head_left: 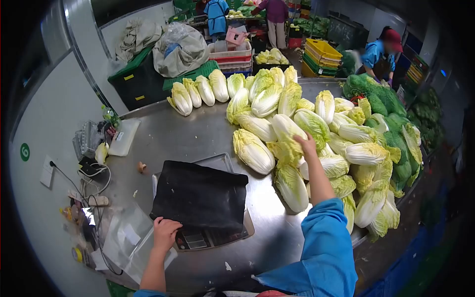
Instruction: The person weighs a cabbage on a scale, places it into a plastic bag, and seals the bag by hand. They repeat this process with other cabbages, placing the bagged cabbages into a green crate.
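My right hand (307,145) reaches into a pile of napa cabbages and grips the yellow leafy end of one napa cabbage (285,126). Just below it lies another cabbage (291,188), and a big pale one (253,152) sits to its left. My left hand (166,231) has its fingers bent over the lower left edge of a black sheet (198,195). This sheet covers most of a scale (195,241), whose display panel shows beneath it. Part of a metal tray (217,161) sticks out behind the sheet.
A row of cabbages (205,90) stands along the steel table's (148,123) far edge. Green net bags (396,126) bulge at the right. Plastic bags (123,232) and cables lie left. Beyond are yellow crates (322,49) and a co-worker (378,57) in blue.
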{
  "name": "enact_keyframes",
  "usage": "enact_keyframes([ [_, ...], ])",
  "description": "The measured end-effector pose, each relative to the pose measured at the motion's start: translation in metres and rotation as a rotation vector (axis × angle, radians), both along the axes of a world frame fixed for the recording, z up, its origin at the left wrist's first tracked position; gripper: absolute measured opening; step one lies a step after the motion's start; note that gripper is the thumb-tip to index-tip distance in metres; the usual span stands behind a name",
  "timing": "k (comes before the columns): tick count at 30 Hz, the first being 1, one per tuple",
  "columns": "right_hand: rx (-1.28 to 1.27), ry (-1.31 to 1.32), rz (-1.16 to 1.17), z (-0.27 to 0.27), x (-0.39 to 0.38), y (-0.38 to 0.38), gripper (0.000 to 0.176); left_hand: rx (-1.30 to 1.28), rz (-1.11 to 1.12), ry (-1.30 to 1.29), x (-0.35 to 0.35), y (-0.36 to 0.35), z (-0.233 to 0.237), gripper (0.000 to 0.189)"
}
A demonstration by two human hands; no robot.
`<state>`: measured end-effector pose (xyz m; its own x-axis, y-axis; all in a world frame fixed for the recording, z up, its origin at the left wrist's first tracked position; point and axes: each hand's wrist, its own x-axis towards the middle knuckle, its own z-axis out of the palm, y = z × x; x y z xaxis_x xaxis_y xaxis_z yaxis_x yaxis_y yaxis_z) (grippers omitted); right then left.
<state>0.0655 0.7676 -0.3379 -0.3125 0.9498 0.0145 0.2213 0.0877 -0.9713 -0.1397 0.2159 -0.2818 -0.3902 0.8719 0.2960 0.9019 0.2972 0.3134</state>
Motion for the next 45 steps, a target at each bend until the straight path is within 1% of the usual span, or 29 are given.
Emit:
enact_keyframes([
  [1, -0.318, 0.336, 0.092, 0.003, 0.008, -0.002, 0.073, 0.042, -0.009, 0.000, 0.001, -0.001, -0.001, 0.021],
  [3, -0.271, 0.375, 0.123, 0.015, 0.021, -0.040, 0.071, 0.105, -0.024, 0.022, 0.003, 0.007, -0.003, 0.020],
  [4, -0.166, 0.444, 0.270, 0.033, 0.022, -0.070, 0.078, 0.146, -0.046, 0.034, 0.007, 0.010, -0.004, 0.019],
  [6, 0.137, 0.385, 0.556, 0.062, 0.015, -0.115, 0.084, 0.153, -0.120, 0.042, 0.012, 0.024, -0.008, 0.021],
  [7, 0.366, 0.246, 0.633, 0.093, 0.005, -0.143, 0.085, 0.175, -0.149, 0.058, 0.015, 0.031, -0.010, 0.021],
  [8, 0.599, 0.145, 0.723, 0.110, -0.010, -0.167, 0.080, 0.192, -0.131, 0.067, 0.020, 0.038, -0.012, 0.021],
  [9, 0.638, 0.166, 0.802, 0.123, -0.029, -0.197, 0.073, 0.215, -0.129, 0.062, 0.023, 0.045, -0.012, 0.021],
  [11, 0.868, 0.071, 0.960, 0.114, -0.062, -0.228, 0.066, 0.252, -0.125, 0.060, 0.029, 0.051, -0.013, 0.019],
  [13, 1.023, 0.009, 1.127, 0.082, -0.087, -0.242, 0.071, 0.268, -0.098, -0.009, 0.033, 0.051, -0.014, 0.015],
  [14, 1.025, 0.012, 1.151, 0.077, -0.092, -0.249, 0.071, 0.274, -0.076, -0.012, 0.036, 0.048, -0.012, 0.015],
  [16, 1.169, -0.184, 1.204, 0.066, -0.093, -0.258, 0.077, 0.352, -0.091, -0.030, 0.036, 0.040, -0.007, 0.012],
  [17, 1.175, -0.187, 1.225, 0.077, -0.094, -0.260, 0.077, 0.362, -0.071, -0.035, 0.034, 0.036, 0.000, 0.012],
  [19, 1.146, -0.158, 1.019, 0.108, -0.082, -0.271, 0.082, 0.532, 0.039, 0.055, 0.040, 0.016, 0.015, 0.012],
  [20, 1.044, -0.130, 0.952, 0.116, -0.074, -0.267, 0.078, 0.543, 0.079, 0.033, 0.035, 0.002, 0.010, 0.013],
  [21, 0.944, -0.103, 0.886, 0.121, -0.065, -0.258, 0.073, 0.570, 0.163, -0.093, 0.028, -0.013, 0.001, 0.012],
  [23, 0.536, -0.032, 0.712, 0.116, -0.044, -0.237, 0.058, 0.592, 0.372, -0.365, 0.016, -0.041, -0.011, 0.008],
  [24, 0.500, -0.023, 0.665, 0.110, -0.035, -0.223, 0.050, 0.589, 0.498, -0.509, 0.008, -0.049, -0.010, 0.007],
  [26, 0.407, 0.015, 0.607, 0.106, -0.025, -0.214, 0.039, 0.698, 0.577, -0.514, -0.006, -0.055, 0.000, 0.009],
  [30, 0.286, 0.082, 0.614, 0.095, -0.021, -0.210, 0.035, 0.735, 0.557, -0.665, -0.030, -0.045, 0.017, 0.011],
  [32, 0.243, 0.103, 0.625, 0.085, -0.023, -0.210, 0.036, 0.769, 0.388, -0.891, -0.033, -0.022, 0.025, 0.015],
  [34, 0.124, 0.139, 0.666, 0.073, -0.030, -0.215, 0.036, 0.635, 0.287, -0.801, -0.028, 0.012, 0.042, 0.020],
  [35, 0.065, 0.101, 0.684, 0.076, -0.034, -0.227, 0.041, 0.499, 0.170, -0.744, -0.032, 0.028, 0.034, 0.025],
  [36, 0.137, -0.066, 0.704, 0.082, -0.040, -0.243, 0.058, 0.360, 0.007, -0.573, -0.034, 0.044, 0.024, 0.036],
  [37, 0.332, -0.300, 0.778, 0.082, -0.044, -0.251, 0.080, 0.135, -0.229, -0.096, -0.042, 0.060, 0.016, 0.062],
  [38, 0.467, -0.344, 0.872, 0.057, -0.048, -0.248, 0.094, -0.003, -0.244, 0.051, -0.035, 0.073, 0.016, 0.074],
  [39, 0.507, -0.498, 0.874, 0.059, -0.051, -0.260, 0.092, -0.139, -0.256, 0.201, -0.028, 0.083, 0.015, 0.086],
  [41, 0.592, -0.790, 0.757, 0.072, -0.054, -0.279, 0.075, -0.160, -0.199, 0.262, -0.025, 0.097, 0.013, 0.090],
  [42, 0.589, -0.791, 0.749, 0.075, -0.054, -0.275, 0.075, -0.194, -0.134, 0.309, -0.026, 0.102, 0.010, 0.094],
  [45, 0.550, -0.614, 0.705, 0.085, -0.062, -0.264, 0.036, -0.066, -0.230, 0.147, -0.047, 0.114, -0.002, 0.090],
])
